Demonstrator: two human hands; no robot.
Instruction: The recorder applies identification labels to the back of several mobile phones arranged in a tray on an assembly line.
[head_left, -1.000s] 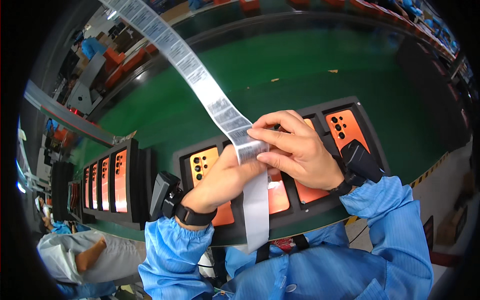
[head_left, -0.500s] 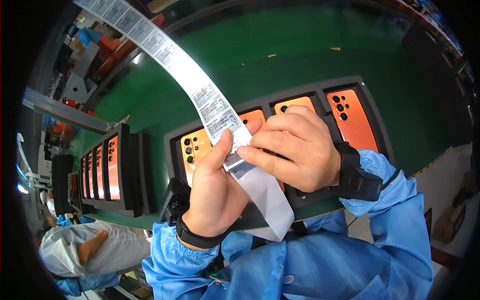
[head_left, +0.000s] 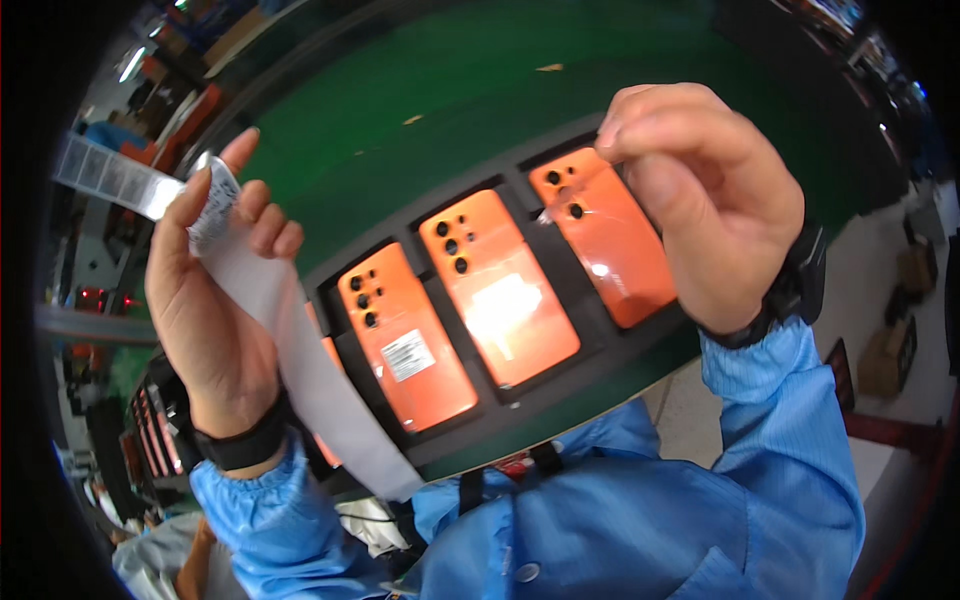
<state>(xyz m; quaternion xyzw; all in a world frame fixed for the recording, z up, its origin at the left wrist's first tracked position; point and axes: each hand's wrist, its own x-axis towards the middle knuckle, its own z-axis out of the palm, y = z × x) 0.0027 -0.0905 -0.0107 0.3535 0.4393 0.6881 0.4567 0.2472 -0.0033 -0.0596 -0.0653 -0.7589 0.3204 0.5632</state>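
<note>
My left hand (head_left: 212, 325) holds a strip of printed labels (head_left: 285, 310) between thumb and fingers, left of the phones. The strip's white tail hangs toward my body, and its other end runs off to the far left. My right hand (head_left: 715, 200) is raised over the right phone (head_left: 625, 265), thumb and fingertips pinched; what they hold, if anything, I cannot make out. A small clear, shiny patch shows by that phone's cameras. The middle phone (head_left: 515, 320) reflects bright light. On the left phone (head_left: 440, 385) sits a white printed label (head_left: 407, 356). All three are orange.
The phones lie in slots of a black foam tray (head_left: 500, 400) on a green table (head_left: 470, 110). More orange phones stand in a dark tray (head_left: 155, 430) at far left. Another person's sleeve and arm (head_left: 190, 560) show at lower left. A cardboard box (head_left: 887, 360) sits at right.
My hands have moved apart: the left went left with the label strip, the right moved up and right over the right phone. The view has shifted, and the labelled phone is now uncovered.
</note>
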